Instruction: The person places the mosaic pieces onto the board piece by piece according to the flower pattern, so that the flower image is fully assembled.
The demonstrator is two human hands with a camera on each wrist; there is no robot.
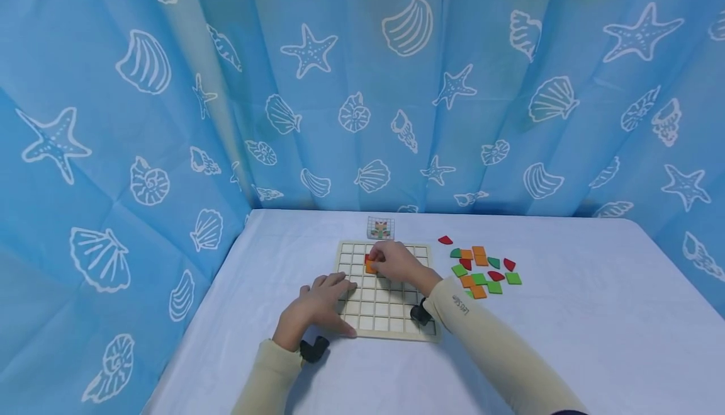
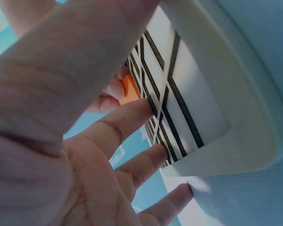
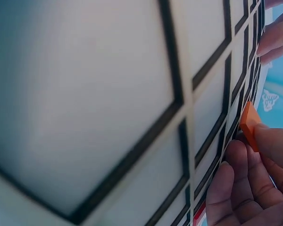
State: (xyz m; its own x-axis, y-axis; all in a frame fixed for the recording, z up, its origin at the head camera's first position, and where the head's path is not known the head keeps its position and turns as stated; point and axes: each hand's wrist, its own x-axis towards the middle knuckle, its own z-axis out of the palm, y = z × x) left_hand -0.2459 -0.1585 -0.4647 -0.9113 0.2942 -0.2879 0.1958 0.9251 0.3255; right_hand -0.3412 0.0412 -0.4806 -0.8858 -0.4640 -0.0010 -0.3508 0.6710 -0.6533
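Over the upper left part of a pale grid board, my right hand pinches an orange square tile between thumb and fingers. In the right wrist view the tile stands tilted, an edge close to the grid; whether it touches is unclear. A red piece lies on the board just beyond it, partly hidden by the fingers. My left hand rests at the board's left edge, fingers spread. In the left wrist view, fingertips touch the board's face and one lies beside its rim.
Right of the board several loose tiles lie scattered: orange squares, green squares, red pieces and dark green pieces. A small pattern card stands behind the board. A blue shell-print curtain borders the white table.
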